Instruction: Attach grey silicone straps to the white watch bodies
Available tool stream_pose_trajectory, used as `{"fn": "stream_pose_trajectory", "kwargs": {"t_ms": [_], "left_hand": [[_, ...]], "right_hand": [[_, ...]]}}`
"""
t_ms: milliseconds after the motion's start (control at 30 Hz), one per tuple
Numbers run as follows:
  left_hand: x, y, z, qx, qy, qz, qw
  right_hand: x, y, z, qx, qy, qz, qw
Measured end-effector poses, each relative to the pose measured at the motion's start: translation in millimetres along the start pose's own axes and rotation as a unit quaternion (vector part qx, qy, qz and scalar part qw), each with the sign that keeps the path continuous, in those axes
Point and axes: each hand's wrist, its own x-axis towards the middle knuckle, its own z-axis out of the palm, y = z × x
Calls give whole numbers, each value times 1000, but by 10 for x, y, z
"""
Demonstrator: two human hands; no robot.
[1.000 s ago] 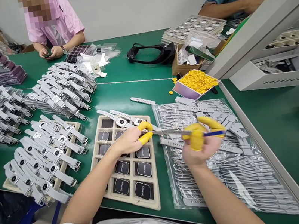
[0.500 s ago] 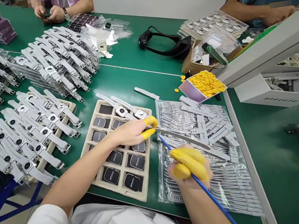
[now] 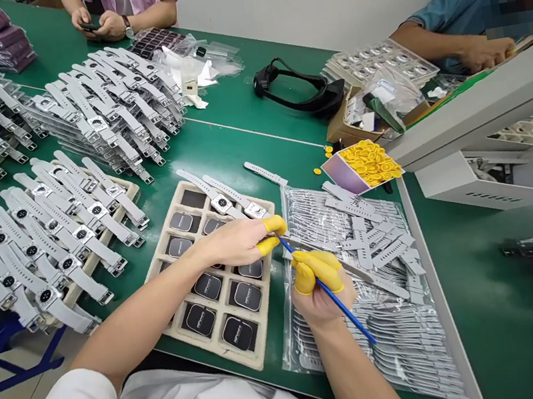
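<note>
My left hand point(image 3: 240, 241), with yellow finger cots on thumb and forefinger, pinches the end of a grey watch strap point(image 3: 306, 243). That strap stretches off to the right above other straps. A thin blue stick point(image 3: 348, 314) is gripped in my right hand point(image 3: 321, 282), whose fingers also wear yellow cots. The stick's upper end meets the strap end at my left fingertips; the exact contact is hidden. Beneath my left forearm lies a beige tray point(image 3: 231, 357) of square black watch faces point(image 3: 200, 319). Two watches with straps point(image 3: 221, 203) rest at its far end.
Loose straps point(image 3: 361, 238) lie on a plastic bag of straps point(image 3: 412, 352) at right. Beyond stands a box of yellow finger cots point(image 3: 369, 163). Strapped watches point(image 3: 83, 235) fill a tray at left, with stacks behind. Black headgear point(image 3: 300, 89) and two other people are across the table.
My right hand has moved up and left, bringing the blue stick's end to my left fingertips. My left hand keeps its pinch on the strap. The view has shifted slightly.
</note>
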Motion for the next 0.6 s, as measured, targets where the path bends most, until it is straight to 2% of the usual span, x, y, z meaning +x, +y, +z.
{"fn": "stream_pose_trajectory", "kwargs": {"t_ms": [600], "left_hand": [[-2,-26,12,8,-4,0,1000]], "right_hand": [[17,6,8,43,-8,20,999]]}}
